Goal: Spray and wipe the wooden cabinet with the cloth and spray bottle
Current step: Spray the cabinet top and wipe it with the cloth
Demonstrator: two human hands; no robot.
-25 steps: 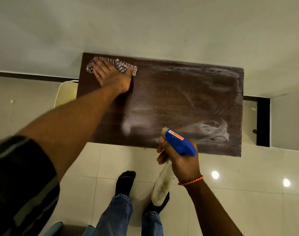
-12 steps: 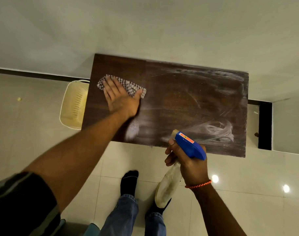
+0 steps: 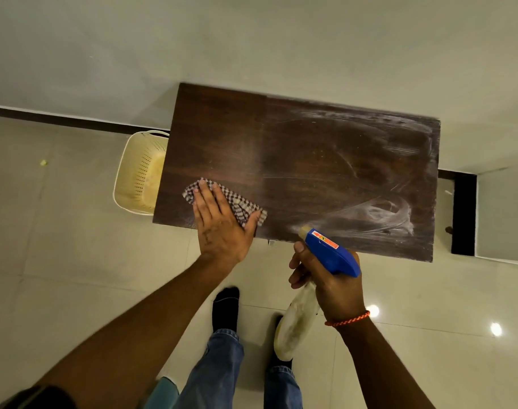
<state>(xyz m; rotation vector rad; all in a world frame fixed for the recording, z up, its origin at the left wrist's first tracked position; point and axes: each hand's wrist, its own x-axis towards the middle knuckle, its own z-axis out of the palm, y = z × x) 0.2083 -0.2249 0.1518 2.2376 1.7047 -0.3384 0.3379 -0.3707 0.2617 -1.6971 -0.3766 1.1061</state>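
The dark wooden cabinet (image 3: pixel 310 160) top stands against the wall, seen from above. Its left part looks clean and dark; white spray streaks cover the right part. My left hand (image 3: pixel 219 225) lies flat on a checked cloth (image 3: pixel 240 203), pressing it onto the cabinet's front left edge. My right hand (image 3: pixel 328 278) grips a spray bottle (image 3: pixel 328 252) with a blue head and a pale body hanging down, held just off the cabinet's front edge, nozzle pointing at the top.
A cream perforated basket (image 3: pixel 139 172) sits on the tiled floor at the cabinet's left side. A dark gap (image 3: pixel 464 214) and a wall corner lie to the right. My feet in black socks (image 3: pixel 225 308) stand in front of the cabinet.
My left hand has dragged the cloth from the back left corner down to the front edge. The right hand with the bottle has stayed roughly in place.
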